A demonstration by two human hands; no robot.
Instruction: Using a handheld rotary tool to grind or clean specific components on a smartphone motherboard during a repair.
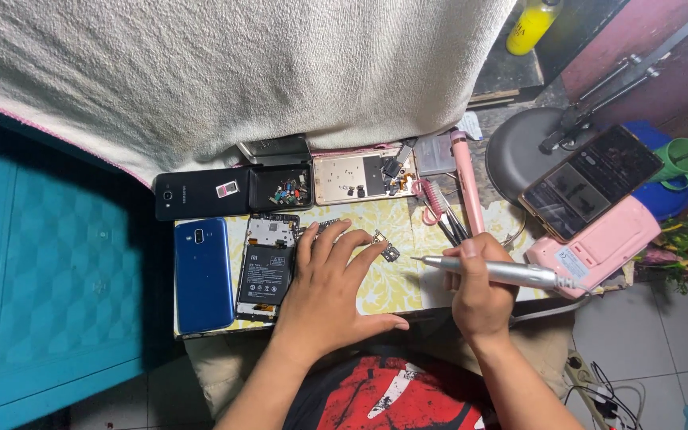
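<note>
The left hand (324,291) is lying flat and spread on the yellow floral-patterned work mat (392,287), holding nothing; its fingertips are resting just beside the small dark circuit board (386,248), which is sitting at about one o'clock from that hand. The right hand (478,291) is wrapping closed around the slim silver pen-shaped electric tool (491,271), its fine tip pointing toward nine o'clock, close to the board but apart from it. By my reading, the step in hand is steadying the board for work with the tip; the next move is calling for a careful, small approach onto a tiny part.

At nine o'clock from the left hand, the opened phone with its black rectangular battery (265,269) is lying face up, the battery bearing a pale printed label; further out, a glossy blue phone (203,275) is lying back up. At twelve o'clock, a black phone (201,193) is carrying a small white-and-pink sticker; beside it a black tray of tiny coloured parts (282,189) is sitting open. At two o'clock, a pink box-shaped device (599,243) is showing a white label.
</note>
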